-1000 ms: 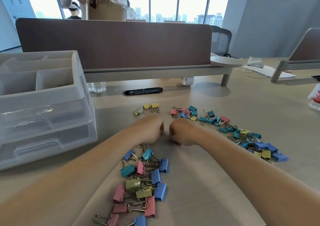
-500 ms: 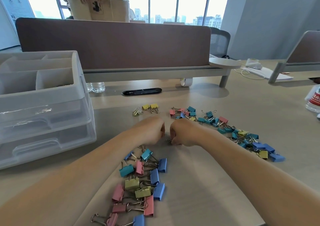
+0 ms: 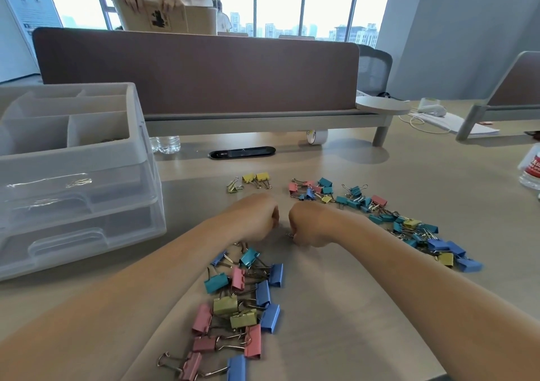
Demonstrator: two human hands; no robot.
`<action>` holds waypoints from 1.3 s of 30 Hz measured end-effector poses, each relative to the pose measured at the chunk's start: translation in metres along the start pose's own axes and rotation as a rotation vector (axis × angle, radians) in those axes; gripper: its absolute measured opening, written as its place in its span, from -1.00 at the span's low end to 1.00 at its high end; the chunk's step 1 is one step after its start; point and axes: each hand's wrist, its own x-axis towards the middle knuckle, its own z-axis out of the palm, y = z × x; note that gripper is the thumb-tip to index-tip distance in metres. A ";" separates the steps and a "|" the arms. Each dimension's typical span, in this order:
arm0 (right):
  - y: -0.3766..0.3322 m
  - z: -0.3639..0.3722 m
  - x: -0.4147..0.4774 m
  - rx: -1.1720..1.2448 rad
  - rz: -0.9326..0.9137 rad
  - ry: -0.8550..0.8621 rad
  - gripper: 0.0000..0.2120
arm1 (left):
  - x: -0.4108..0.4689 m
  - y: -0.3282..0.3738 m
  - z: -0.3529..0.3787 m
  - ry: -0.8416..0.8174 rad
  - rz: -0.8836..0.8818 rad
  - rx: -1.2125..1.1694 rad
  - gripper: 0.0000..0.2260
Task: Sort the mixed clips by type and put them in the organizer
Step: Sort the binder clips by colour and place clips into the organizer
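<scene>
Both hands sit knuckles-up on the desk, almost touching. The fingers of my left hand (image 3: 257, 215) are curled under, and whatever lies beneath them is hidden. My right hand (image 3: 311, 224) is curled too, and a bit of a small silver wire clip (image 3: 289, 236) shows at its fingertips. A pile of larger binder clips (image 3: 242, 301) in pink, blue, teal and yellow lies just below my hands. A band of smaller binder clips (image 3: 388, 220) runs off to the right. Three yellow clips (image 3: 251, 180) lie apart, beyond my left hand. The clear organizer (image 3: 73, 158) stands at the left.
The organizer has open top compartments, one holding small gold-coloured bits (image 3: 111, 140), and drawers below. A brown desk divider (image 3: 198, 76) closes the back. A water bottle (image 3: 530, 170) stands at the right edge and a tape roll (image 3: 317, 137) under the divider. A person handles a box behind the divider.
My hands have stayed in the same spot, fists close together, with only slight shifts. The person behind the divider has moved the box.
</scene>
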 end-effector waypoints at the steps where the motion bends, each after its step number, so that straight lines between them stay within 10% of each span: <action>1: -0.001 0.000 -0.001 0.005 0.000 -0.003 -0.72 | 0.000 0.001 0.000 -0.001 0.003 -0.006 -0.80; 28: -0.133 -0.189 -0.026 0.475 -0.391 0.412 -0.89 | -0.122 -0.091 -0.174 0.553 -0.158 -0.057 -0.89; 39: -0.211 -0.219 0.026 0.204 -0.298 0.531 -0.79 | -0.120 -0.160 -0.206 0.551 -0.241 0.079 -0.74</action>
